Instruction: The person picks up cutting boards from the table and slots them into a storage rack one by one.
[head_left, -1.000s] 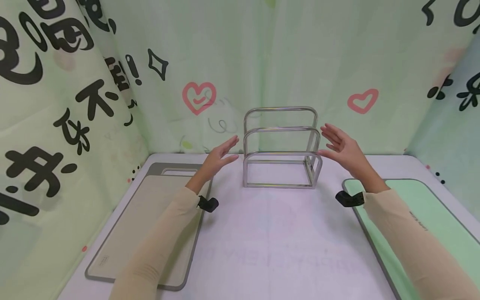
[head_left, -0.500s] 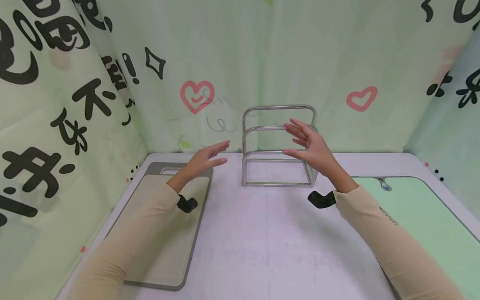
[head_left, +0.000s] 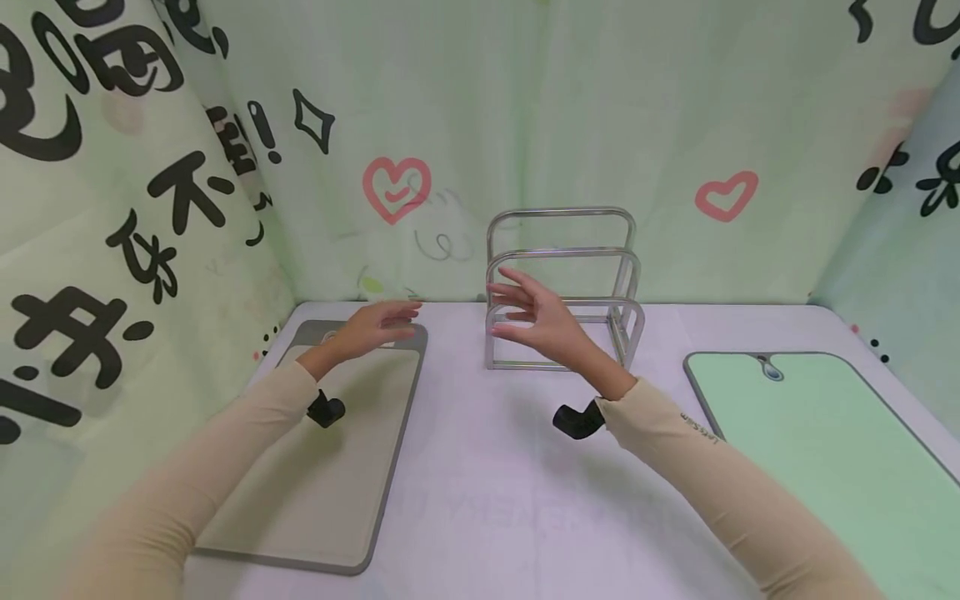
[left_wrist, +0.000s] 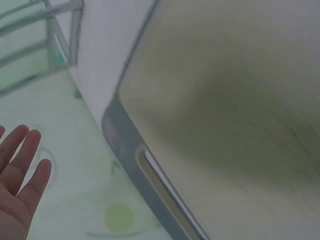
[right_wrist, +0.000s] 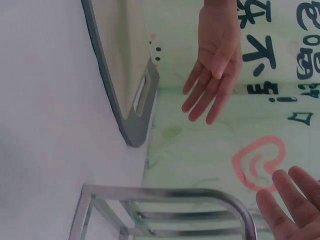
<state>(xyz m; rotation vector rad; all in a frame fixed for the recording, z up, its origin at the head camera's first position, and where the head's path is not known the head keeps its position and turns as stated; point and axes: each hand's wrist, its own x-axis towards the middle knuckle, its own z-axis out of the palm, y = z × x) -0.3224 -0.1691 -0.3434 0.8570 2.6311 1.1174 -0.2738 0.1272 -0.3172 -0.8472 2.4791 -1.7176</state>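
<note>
Left hand (head_left: 371, 327) and right hand (head_left: 542, 323) both hold nothing, fingers loosely extended and thumbs apart, with no contact visible. The gray board (head_left: 367, 467) lies flat on the desk (head_left: 480, 508), left of the metal rack (head_left: 577, 252), its long axis running front to back, handle slot (left_wrist: 169, 192) at the far end. The left hand hovers nearer it; the right hangs before the rack, the green board (head_left: 840, 433) farther right.

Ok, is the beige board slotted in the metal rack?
No, the beige board lies on the table, apart from the metal rack.
</note>
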